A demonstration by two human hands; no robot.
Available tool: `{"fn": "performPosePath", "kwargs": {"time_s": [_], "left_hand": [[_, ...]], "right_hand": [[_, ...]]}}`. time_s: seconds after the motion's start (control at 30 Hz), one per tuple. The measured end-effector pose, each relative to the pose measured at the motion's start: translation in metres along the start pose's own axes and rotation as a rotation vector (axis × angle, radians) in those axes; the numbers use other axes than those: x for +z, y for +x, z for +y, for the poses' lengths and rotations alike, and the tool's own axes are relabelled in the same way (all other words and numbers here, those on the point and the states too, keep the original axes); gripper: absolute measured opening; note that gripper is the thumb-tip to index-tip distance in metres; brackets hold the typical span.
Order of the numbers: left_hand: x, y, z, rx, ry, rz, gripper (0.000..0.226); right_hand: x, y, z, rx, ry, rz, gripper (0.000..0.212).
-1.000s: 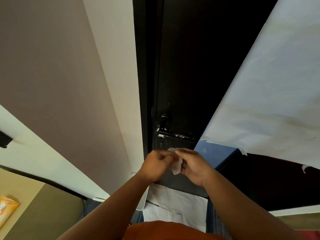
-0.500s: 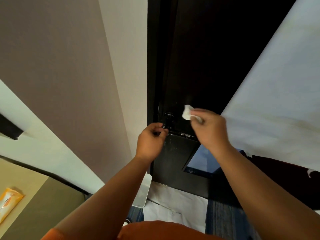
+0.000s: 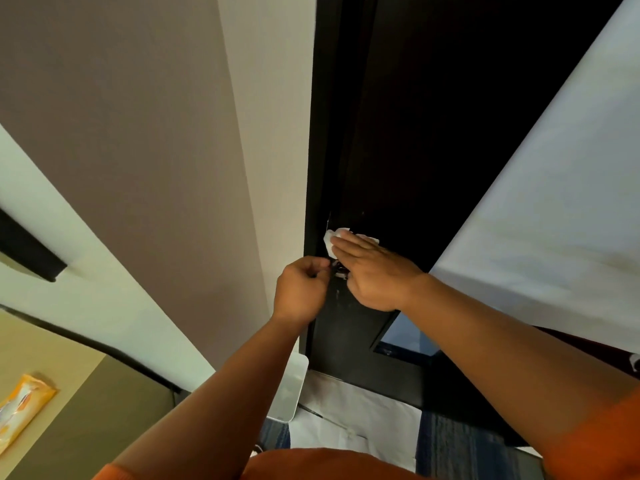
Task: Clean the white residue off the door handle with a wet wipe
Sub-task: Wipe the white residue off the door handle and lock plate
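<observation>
On the dark door (image 3: 415,133), only a small glinting bit of the door handle (image 3: 340,270) shows between my two hands. My right hand (image 3: 375,275) lies with straight fingers over the handle area and presses the white wet wipe (image 3: 333,238) against it; the wipe sticks out past my fingertips. My left hand (image 3: 301,289) has its fingers curled at the handle's left end and appears to hold it. Most of the handle and any residue on it are hidden under my hands.
An orange wet-wipe pack (image 3: 20,407) lies on the tan surface at the lower left. White paper (image 3: 356,420) covers the floor at the door's foot, beside a white panel (image 3: 289,389). A large pale sheet (image 3: 536,202) slants along the right.
My hands parted from holding the wipe together. The right hand carried the wipe up and left and now lays it flat over the handle; the left hand stays at the handle's left end.
</observation>
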State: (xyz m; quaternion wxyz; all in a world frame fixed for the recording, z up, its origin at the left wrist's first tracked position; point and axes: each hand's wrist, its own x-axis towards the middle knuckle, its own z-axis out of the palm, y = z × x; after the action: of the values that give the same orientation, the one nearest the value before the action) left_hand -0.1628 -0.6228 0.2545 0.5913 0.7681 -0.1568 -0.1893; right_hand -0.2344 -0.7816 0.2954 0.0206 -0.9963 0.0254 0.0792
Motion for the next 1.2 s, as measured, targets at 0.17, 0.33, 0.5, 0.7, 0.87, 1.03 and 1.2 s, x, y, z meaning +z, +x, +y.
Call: {"fn": "performPosePath", "kwargs": {"time_s": [0.17,0.33,0.5,0.7,0.87,1.03,1.2], "left_hand": [[-0.007,0.003,-0.004,-0.039,-0.033,0.024,0.017],[0.001,0.003,0.0,-0.012,-0.034,0.0,0.016],[0.009,0.005,0.002,-0.02,-0.064,0.014,0.015],[0.003,0.002,-0.006,-0.098,-0.145,0.07,0.019],[0.0,0.002,-0.006,-0.129,-0.165,0.072,0.019],[0.006,0.002,0.002,-0.111,-0.18,0.067,0.019],[0.01,0.0,0.006,-0.085,-0.174,0.053,0.016]], "right_hand": [[0.007,-0.025,0.001,-0.009,0.073,0.009,0.067],[0.016,-0.007,-0.007,0.036,0.266,0.106,0.059],[0.031,-0.007,-0.022,0.112,0.393,0.35,0.047],[0.029,-0.05,0.015,0.315,0.591,0.587,0.019],[0.019,-0.065,0.029,0.473,0.773,0.689,0.019],[0.028,-0.021,-0.023,0.19,0.506,0.488,0.036],[0.028,-0.024,-0.01,0.14,0.455,0.425,0.038]]}}
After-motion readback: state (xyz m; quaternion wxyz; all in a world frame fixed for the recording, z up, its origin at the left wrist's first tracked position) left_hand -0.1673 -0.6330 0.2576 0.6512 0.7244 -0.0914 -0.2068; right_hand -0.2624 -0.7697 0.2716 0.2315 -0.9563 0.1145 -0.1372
